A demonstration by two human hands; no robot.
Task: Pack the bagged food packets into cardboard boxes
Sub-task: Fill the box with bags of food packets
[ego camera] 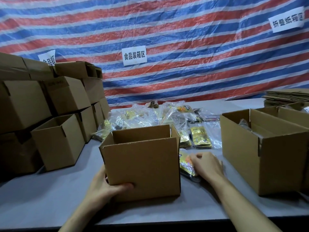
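Note:
An open brown cardboard box (pixel 142 161) stands on the grey table (pixel 50 198) in front of me, its flaps up. My left hand (pixel 107 185) grips its lower left corner, thumb on the front face. Just right of the box lies a bagged food packet (pixel 185 163), gold and orange in clear plastic. My right hand (pixel 207 166) rests on it with fingers curled around its right side. Behind the box, a heap of bagged packets (pixel 150 114) is spread across the table. More gold packets (pixel 200 136) lie to the right of the box's back corner.
Stacked brown boxes (pixel 50 106) fill the left side, some open. A long open box (pixel 267 148) with bags inside stands at the right, and flat folded cartons (pixel 287 97) are piled behind it. A striped tarp with paper signs (pixel 134 56) hangs at the back.

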